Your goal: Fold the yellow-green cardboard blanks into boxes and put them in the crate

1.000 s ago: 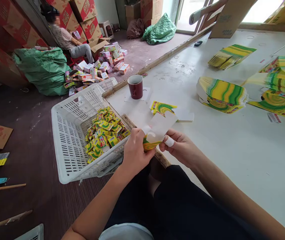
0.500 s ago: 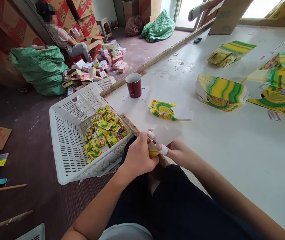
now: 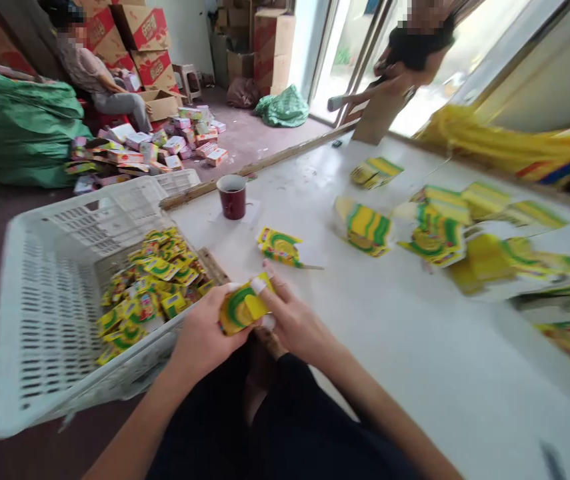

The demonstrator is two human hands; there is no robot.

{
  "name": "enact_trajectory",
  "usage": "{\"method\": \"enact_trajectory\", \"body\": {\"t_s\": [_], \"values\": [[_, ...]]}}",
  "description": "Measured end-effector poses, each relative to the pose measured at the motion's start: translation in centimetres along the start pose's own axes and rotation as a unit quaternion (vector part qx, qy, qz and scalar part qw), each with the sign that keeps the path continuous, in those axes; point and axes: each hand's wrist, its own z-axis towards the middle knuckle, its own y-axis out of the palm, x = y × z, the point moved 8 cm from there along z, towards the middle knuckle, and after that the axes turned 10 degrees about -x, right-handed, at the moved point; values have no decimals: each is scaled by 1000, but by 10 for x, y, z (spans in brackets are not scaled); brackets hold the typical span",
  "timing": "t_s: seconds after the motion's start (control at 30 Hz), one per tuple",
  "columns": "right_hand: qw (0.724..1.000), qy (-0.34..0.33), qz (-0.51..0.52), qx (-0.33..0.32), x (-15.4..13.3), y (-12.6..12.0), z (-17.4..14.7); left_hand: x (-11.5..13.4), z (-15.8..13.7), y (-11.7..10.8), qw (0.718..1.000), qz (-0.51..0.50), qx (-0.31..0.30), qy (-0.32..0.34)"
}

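Note:
A small yellow-and-green carton (image 3: 241,312) is between my hands, above the table's near edge. My left hand (image 3: 203,331) is closed around its left side. My right hand (image 3: 299,323) grips the other end, with a white-wrapped thumb against the carton's flap. Whether the carton is fully folded I cannot tell, as fingers cover parts of it. Just beyond my hands, a flattened carton (image 3: 279,245) lies on the white table (image 3: 365,347). To my left, a white plastic basket (image 3: 47,393) holds a heap of small yellow packs (image 3: 152,283).
A dark red mug (image 3: 233,200) stands on paper near the table's left edge. Bundles of flat cartons (image 3: 365,227) lie across the right side. One person (image 3: 97,77) sits among boxes on the floor; another person (image 3: 415,47) is at the far end by the doorway.
The view has swung right, bringing in a second person and more cartons. In my hands, the carton has turned from its pale inner side to its printed face, and the flap is folded over.

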Motion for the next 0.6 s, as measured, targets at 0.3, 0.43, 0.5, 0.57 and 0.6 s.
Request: {"method": "enact_trajectory", "body": {"t_s": [0.3,0.43,0.5,0.57,0.6], "values": [[993,-26,82,-86,-2,-24,3,-33,-3,13,996,-91,-22,1],[992,0,106,-68,6,-14,4,-42,-5,17,995,-99,-11,3],[996,8,87,-18,7,-7,5,-47,-7,16,996,-94,1,-4],[996,3,86,23,4,0,6,-47,-8,14,996,-86,14,-7],[995,5,99,35,4,2,6,-46,-9,12,996,-84,17,-5]]}}
